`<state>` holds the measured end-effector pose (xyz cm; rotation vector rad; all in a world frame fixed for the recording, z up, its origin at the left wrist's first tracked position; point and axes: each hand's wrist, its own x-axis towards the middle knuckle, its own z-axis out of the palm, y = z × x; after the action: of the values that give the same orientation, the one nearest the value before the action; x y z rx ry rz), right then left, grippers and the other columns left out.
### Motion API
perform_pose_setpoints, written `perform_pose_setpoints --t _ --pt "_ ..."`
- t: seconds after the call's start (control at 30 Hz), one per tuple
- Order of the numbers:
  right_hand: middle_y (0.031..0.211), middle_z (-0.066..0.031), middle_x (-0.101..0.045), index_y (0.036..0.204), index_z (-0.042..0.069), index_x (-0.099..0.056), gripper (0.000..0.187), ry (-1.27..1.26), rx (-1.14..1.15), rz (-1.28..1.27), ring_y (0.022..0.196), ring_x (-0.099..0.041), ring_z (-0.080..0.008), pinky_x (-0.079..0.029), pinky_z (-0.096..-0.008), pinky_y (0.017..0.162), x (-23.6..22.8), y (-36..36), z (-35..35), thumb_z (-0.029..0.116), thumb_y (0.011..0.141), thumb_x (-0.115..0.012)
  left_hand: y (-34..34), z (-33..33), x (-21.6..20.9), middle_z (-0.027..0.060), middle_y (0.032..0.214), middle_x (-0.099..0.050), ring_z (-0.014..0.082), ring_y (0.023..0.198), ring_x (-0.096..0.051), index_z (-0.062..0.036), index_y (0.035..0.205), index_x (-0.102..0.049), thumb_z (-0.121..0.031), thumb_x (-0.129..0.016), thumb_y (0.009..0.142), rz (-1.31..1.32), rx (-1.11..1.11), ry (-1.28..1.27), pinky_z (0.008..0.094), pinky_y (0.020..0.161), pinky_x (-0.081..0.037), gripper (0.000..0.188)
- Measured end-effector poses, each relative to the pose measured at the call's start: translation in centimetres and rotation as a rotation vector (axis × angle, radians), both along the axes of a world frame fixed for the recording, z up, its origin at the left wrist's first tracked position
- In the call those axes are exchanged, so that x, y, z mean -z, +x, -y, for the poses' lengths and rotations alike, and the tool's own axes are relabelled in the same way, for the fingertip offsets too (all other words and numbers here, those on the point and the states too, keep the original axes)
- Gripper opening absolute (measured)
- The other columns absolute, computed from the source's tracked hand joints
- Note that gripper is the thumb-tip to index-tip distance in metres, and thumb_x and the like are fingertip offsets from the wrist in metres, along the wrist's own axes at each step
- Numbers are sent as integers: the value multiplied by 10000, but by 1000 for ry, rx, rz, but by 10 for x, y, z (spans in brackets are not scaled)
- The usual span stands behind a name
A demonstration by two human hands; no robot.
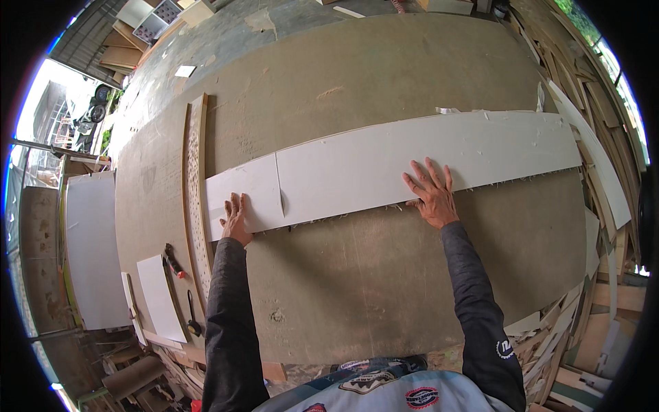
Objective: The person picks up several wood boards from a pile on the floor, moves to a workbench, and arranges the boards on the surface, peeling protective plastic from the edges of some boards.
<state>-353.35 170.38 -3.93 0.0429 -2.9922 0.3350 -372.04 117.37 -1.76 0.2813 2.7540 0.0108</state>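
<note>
A long white panel strip (371,172) lies across the large brown work surface (384,288), with ragged fibres along its near edge. A dark line crosses it near its left end. My left hand (235,221) rests on that left end, to the left of the line, fingers extended. Further right, my right hand (435,198) lies with spread fingers over the strip's near edge. Just beyond the strip's left end, a long speckled wooden batten (198,199) runs away from me. Neither hand grips anything.
Left of the batten lie a black and red hand tool (174,261), a dark tool with a thin shaft (193,316) and a small white panel (160,296). Wood offcuts (604,123) pile along the right side. A white board (99,250) stands at the far left.
</note>
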Motion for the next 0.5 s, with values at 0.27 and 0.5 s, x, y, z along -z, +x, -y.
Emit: perform_pose_setpoints --t 0.27,0.5 --pt "1670 47 -307 1531 358 -464 732 0 9 1 1574 -164 -257 -44 -605 1262 -2 -5 -1 487 846 -689 -6 -8 -8 102 1732 -19 399 1581 -24 -226 1655 -112 18 -756 716 9 2 11 759 1154 -168 1164" --pt "1652 55 -343 1498 346 -516 680 -22 64 8 1559 -213 -216 -61 -594 1260 -3 -17 -4 423 855 -724 -25 1 5 110 1731 -25 406 1579 -35 -240 1654 -124 -23 -791 711 -1 14 0 763 1148 -174 1175"
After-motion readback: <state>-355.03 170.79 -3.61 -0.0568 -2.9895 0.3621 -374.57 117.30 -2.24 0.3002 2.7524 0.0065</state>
